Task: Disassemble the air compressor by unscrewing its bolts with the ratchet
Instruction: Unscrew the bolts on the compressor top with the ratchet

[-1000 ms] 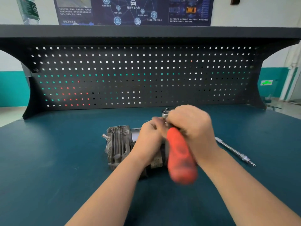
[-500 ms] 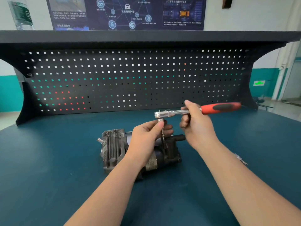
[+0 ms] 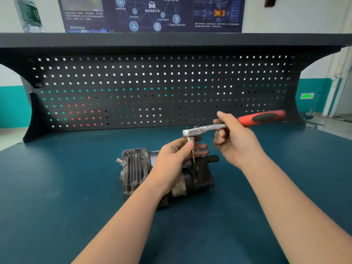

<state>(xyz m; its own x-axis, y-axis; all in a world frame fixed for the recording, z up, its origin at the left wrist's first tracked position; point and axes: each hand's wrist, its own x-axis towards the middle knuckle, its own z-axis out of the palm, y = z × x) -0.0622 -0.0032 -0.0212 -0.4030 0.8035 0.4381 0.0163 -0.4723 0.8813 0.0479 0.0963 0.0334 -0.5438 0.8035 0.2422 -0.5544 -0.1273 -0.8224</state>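
Mid-bench: grey finned metal air compressor, middle hid by left hand.
L fingers: pinch thin bit shaft under socket.
R hand: fingers curled on blurred red-handled steel ratchet.
Room: teal bench top, open both sides.

Nothing really readable here tbh. The wall poster far above both hands has Chinese captions and round icons, all too blurry, and the compressor's label below the left hand is illegible.

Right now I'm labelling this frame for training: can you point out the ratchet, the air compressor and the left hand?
ratchet (image 3: 262, 117): head view, on its red handle.
air compressor (image 3: 134, 169): head view, on its finned metal end.
left hand (image 3: 171, 159): head view, on the back of the hand.
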